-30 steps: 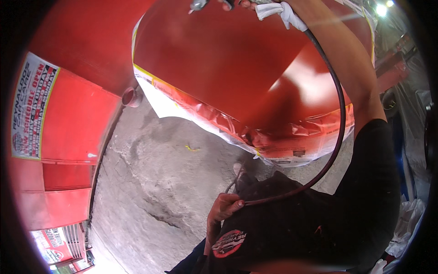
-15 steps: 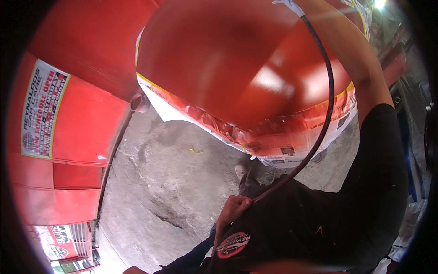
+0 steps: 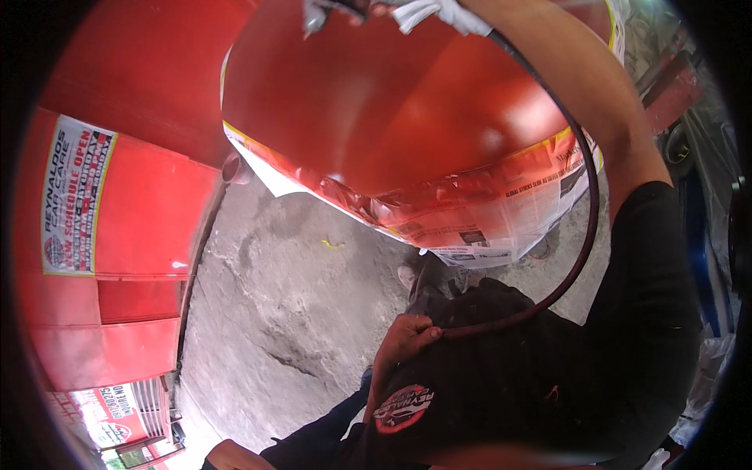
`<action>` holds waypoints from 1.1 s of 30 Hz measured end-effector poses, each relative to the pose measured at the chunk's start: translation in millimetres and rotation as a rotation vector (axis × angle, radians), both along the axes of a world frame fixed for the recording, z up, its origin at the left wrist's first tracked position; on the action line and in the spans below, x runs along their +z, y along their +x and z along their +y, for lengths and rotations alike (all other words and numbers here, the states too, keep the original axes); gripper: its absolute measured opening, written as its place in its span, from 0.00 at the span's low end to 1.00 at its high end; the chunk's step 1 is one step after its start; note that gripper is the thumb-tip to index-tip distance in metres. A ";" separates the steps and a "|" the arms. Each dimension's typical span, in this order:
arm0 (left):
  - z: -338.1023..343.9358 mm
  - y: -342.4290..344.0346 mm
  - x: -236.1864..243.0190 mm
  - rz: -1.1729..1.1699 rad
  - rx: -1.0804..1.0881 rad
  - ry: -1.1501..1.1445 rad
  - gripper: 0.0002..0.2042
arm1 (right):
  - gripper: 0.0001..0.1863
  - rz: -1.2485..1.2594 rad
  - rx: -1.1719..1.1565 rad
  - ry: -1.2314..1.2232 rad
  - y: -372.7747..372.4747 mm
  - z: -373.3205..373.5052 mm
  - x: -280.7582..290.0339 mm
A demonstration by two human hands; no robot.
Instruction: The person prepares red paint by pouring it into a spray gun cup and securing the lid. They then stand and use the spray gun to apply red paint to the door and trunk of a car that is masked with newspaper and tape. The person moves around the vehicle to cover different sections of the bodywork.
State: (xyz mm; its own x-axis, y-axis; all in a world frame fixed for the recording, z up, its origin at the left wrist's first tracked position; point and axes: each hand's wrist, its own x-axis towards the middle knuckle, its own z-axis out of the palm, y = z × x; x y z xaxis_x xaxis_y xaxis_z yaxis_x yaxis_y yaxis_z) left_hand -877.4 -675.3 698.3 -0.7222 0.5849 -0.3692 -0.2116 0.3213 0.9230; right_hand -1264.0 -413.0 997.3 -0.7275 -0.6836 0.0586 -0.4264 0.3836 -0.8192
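Observation:
At the upper edge my right hand (image 3: pixel 381 9) is mostly cut off, its visible fingers closed round a metallic spray gun (image 3: pixel 321 14). The gun hangs over a glossy red curved panel (image 3: pixel 376 102). White wrapping (image 3: pixel 442 14) covers the hose's end near that hand. From there a dark hose (image 3: pixel 591 188) loops down past my right forearm and across my black shirt. In front of my body, my left hand (image 3: pixel 409 338) is closed round the hose's lower part. Newspaper masking (image 3: pixel 501 211) and yellow tape (image 3: pixel 501 160) run along the panel's near edge.
A red wall (image 3: pixel 141 211) with a banner (image 3: pixel 78 196) stands at the left. By its foot is a small reddish container (image 3: pixel 233 168). Rough concrete floor (image 3: pixel 290 274) lies between wall and panel. Plastic-draped things (image 3: pixel 705 164) crowd the right side.
My right hand has moved left over the panel, bringing the spray gun into view. The hose now bows farther to the right. My left hand keeps its hold at nearly the same place.

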 end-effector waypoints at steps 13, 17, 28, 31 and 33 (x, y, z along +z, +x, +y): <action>23.2 4.0 -7.1 0.052 -0.048 -0.129 0.20 | 0.18 0.466 -0.788 0.280 30.2 82.7 -16.8; 19.6 9.6 -13.8 0.059 -0.066 -0.172 0.20 | 0.17 -0.039 -0.390 -0.140 54.2 2.4 -48.1; 37.6 0.4 -11.0 0.015 -0.092 -0.148 0.19 | 0.16 -0.039 -0.475 -0.052 86.0 29.3 -56.0; 42.8 1.2 -8.8 -0.024 -0.076 -0.139 0.20 | 0.17 0.827 -0.817 0.266 64.9 97.7 -58.2; 44.6 2.1 -10.3 -0.017 -0.038 -0.182 0.21 | 0.19 0.703 -0.968 0.416 78.6 127.1 -46.3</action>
State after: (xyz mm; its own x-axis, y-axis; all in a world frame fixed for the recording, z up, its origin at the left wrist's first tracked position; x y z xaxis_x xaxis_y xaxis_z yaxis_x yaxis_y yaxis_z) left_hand -875.2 -630.7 688.0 -0.6935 0.5343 -0.4833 -0.2110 0.4908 0.8453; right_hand -1185.5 -286.0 950.9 -0.8382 0.0495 0.5431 -0.1208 0.9543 -0.2735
